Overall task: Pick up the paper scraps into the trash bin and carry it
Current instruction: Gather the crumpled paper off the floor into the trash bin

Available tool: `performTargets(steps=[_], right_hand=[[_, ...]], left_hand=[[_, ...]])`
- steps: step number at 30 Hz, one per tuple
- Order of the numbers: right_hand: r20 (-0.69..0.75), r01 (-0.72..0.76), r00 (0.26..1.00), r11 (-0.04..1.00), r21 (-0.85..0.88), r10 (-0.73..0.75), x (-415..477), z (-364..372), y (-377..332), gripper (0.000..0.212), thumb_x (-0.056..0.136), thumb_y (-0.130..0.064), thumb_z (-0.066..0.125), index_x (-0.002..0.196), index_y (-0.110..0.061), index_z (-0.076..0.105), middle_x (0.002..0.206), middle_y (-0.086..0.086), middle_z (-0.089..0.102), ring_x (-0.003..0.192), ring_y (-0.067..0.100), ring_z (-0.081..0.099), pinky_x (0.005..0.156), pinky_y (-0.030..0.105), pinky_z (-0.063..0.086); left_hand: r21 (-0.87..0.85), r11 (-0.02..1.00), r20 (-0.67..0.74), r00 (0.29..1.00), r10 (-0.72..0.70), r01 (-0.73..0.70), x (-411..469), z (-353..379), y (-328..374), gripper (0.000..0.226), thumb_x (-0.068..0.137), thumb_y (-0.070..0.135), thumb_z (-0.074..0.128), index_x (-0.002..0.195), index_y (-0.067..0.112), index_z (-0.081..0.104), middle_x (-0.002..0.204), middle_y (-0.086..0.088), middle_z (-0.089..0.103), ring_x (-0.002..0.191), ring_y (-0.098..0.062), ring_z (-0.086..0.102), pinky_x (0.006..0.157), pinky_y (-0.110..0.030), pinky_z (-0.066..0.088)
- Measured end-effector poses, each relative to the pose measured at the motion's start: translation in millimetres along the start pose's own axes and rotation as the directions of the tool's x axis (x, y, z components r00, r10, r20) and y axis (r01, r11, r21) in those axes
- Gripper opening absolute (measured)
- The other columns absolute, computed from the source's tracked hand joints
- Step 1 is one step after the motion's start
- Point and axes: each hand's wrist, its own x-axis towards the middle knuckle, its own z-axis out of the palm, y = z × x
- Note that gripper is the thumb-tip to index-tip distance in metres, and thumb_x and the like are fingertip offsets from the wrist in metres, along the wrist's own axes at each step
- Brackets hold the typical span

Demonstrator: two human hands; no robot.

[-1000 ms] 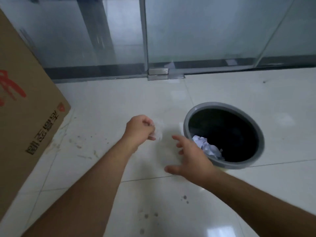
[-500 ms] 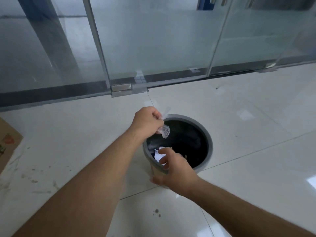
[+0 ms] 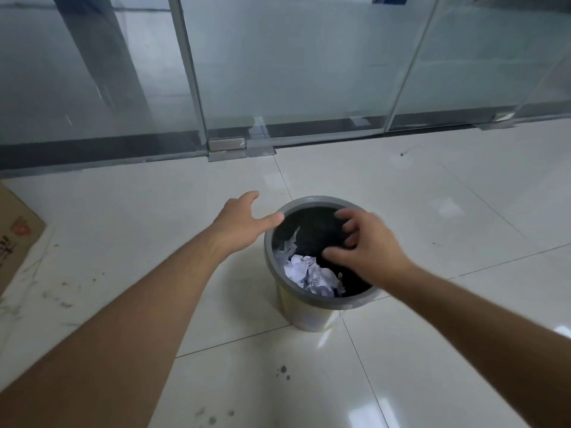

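Observation:
A grey round trash bin (image 3: 309,313) with a dark inside stands on the white tiled floor. Crumpled white paper scraps (image 3: 310,274) lie inside it, and a thin scrap (image 3: 290,242) rests against the inner left wall. My left hand (image 3: 239,222) is open, fingers spread, its fingertips at the bin's left rim and holding nothing. My right hand (image 3: 366,247) hovers over the bin's mouth with fingers curled and apart, empty.
Frosted glass doors (image 3: 293,66) with a metal floor hinge (image 3: 227,148) run across the back. A cardboard box corner (image 3: 15,239) juts in at the left edge. Dirt marks dot the tiles (image 3: 432,350) at the left and in front.
My left hand has let go of the scrap it held over the bin and is now open. My right hand moved from the near rim to above the opening. The view shifted right.

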Motion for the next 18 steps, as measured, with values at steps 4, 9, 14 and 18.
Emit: performTargets(steps=[4,9,14,18], right_hand=[[-0.201,-0.212,0.961,0.972,-0.104,0.188,27.5,-26.3,49.7,0.069,0.083,-0.031,0.069,0.144,-0.023,0.037,0.135,0.014,0.042,0.11,0.029,0.057,0.095,0.039,0.048],[-0.029,-0.342,0.938,0.912,-0.226,0.345,25.0,-12.2,91.7,0.07,0.087,-0.031,0.064,0.147,-0.02,0.028,0.123,0.019,0.058,0.106,0.036,0.06,0.089,0.042,0.051],[0.024,-0.387,0.918,0.906,-0.172,0.396,19.8,9.5,99.3,0.064,0.089,-0.017,0.051,0.139,-0.038,0.016,0.089,0.017,0.062,0.066,0.034,0.064,0.059,0.041,0.059],[-0.036,-0.403,0.915,0.902,-0.159,0.402,21.4,18.9,104.5,0.07,0.084,-0.008,0.04,0.142,-0.036,0.014,0.092,0.019,0.062,0.072,0.035,0.06,0.064,0.039,0.053]], left_hand=[[0.069,0.996,-0.029,0.998,-0.048,0.05,5.1,16.9,-23.1,0.072,0.091,0.054,0.049,0.152,0.026,0.022,0.157,-0.009,0.03,0.14,-0.029,0.037,0.109,-0.042,0.036],[0.12,0.985,0.012,0.992,-0.126,0.124,13.1,45.8,-39.0,0.066,0.094,0.049,0.044,0.151,0.031,0.018,0.127,-0.019,0.06,0.094,-0.031,0.07,0.071,-0.034,0.058],[-0.014,0.992,0.036,0.991,-0.128,0.129,10.4,74.4,-38.1,0.034,0.098,0.035,0.041,0.131,0.029,0.033,0.084,-0.012,0.068,0.051,-0.029,0.07,0.044,-0.033,0.059],[0.118,0.99,-0.129,0.99,-0.061,0.077,12.5,86.7,-41.9,0.046,0.097,0.027,0.036,0.141,0.029,0.023,0.088,-0.015,0.067,0.067,-0.034,0.066,0.061,-0.046,0.06]])
